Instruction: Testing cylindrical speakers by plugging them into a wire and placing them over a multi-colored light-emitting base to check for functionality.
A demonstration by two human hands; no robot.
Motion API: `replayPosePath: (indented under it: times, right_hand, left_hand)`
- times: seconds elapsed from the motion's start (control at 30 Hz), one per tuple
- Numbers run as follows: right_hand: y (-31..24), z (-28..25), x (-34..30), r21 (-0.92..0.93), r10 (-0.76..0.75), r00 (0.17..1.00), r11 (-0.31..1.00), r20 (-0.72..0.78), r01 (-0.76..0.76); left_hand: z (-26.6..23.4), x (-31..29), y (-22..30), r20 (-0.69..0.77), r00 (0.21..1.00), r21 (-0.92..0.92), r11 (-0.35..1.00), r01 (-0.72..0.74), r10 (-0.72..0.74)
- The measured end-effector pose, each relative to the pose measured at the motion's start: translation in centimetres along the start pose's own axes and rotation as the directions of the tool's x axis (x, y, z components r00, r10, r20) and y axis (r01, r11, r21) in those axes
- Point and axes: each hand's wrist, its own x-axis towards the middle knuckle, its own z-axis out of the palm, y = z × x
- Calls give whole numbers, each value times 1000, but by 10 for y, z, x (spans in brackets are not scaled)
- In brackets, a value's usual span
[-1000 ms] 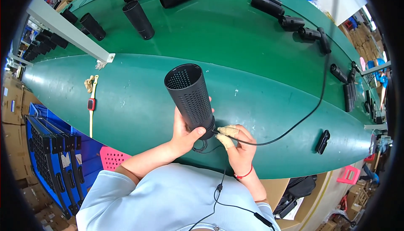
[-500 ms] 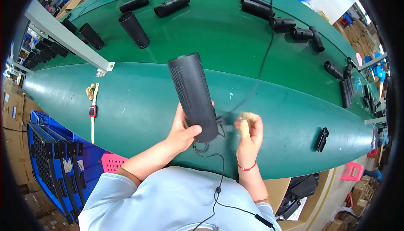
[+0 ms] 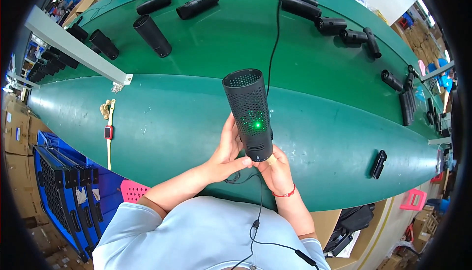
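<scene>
A black perforated cylinder (image 3: 244, 105) stands tilted before me above the table, its open grille rim at the far end and green light glowing through its holes. My left hand (image 3: 227, 148) grips its lower left side, thumb at the base. At the lower right, my right hand (image 3: 278, 174) is closed around the base, with a tan covering on a finger and a red cord on the wrist. Some of its fingers are hidden behind the cylinder. From above, a black cable (image 3: 275, 44) runs down behind the cylinder, where its end is out of sight.
Several black cylinders (image 3: 152, 35) lie or stand on the green belt (image 3: 221, 49) beyond the table (image 3: 172, 122). A red-cased watch (image 3: 108, 132) rests at left, a small black part (image 3: 378, 164) at right. Blue crates (image 3: 69, 191) stand lower left. A thin cord (image 3: 260, 196) crosses my shirt.
The cylinder has moved right and turned, showing its open rim and a lit green light. My right hand has come in from the right onto its base. The hanging cable has shifted left.
</scene>
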Motion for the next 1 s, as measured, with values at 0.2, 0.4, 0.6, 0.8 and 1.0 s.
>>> replayPosePath:
  times: [0.2,0.4,0.6,0.8,1.0]
  right_hand:
    - [5,-2,0,26,1,1000,1000,0,-1]
    - [11,1,-1,62,-4,999,998,-52,7]
    - [8,-19,2,57,136,990,989,-28,-134]
    - [-3,-4,1,111,258,966,960,0,-256]
    - [-1,-8,0,60,281,960,958,-14,-280]
  left_hand:
    - [-6,-2,-6,65,993,382,917,-112,94]
    - [-10,-10,-5,76,992,595,794,-129,105]
    - [-18,-9,-9,349,929,617,716,-327,123]
    - [-13,-7,2,314,948,549,805,-224,49]
    - [-18,-13,-9,296,951,541,805,-244,89]
